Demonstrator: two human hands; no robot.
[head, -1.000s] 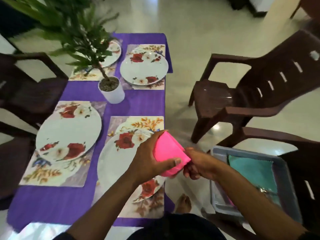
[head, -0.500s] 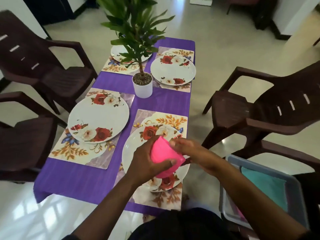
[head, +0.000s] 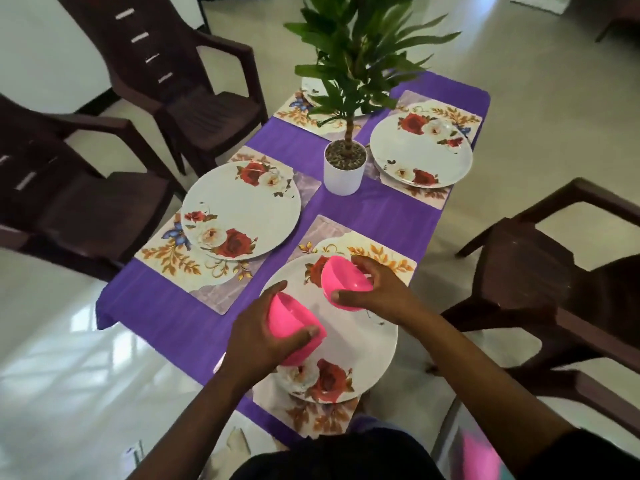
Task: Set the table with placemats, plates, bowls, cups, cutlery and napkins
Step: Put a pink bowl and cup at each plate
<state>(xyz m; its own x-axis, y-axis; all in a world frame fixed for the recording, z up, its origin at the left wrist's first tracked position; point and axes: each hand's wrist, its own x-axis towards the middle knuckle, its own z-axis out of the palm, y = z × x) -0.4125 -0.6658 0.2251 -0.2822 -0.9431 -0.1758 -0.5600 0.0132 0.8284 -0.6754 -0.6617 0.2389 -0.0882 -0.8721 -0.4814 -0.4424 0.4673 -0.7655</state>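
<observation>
The pink stack has come apart! Half a second ago both hands clutched one bundle; now the left hand (head: 256, 336) wraps one pink bowl (head: 294, 332) and the right hand (head: 375, 289) pinches a second bowl (head: 344, 284), both held tilted above the near plate (head: 360, 344) on its placemat (head: 388, 259).

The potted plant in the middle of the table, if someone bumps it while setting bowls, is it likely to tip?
Possibly. The potted plant has a narrow white pot under a tall, wide spray of leaves, so it looks top-heavy. The pebbles filling the pot probably add some weight low down. It stands on the purple tablecloth, which may let it slide rather than topple.
</observation>
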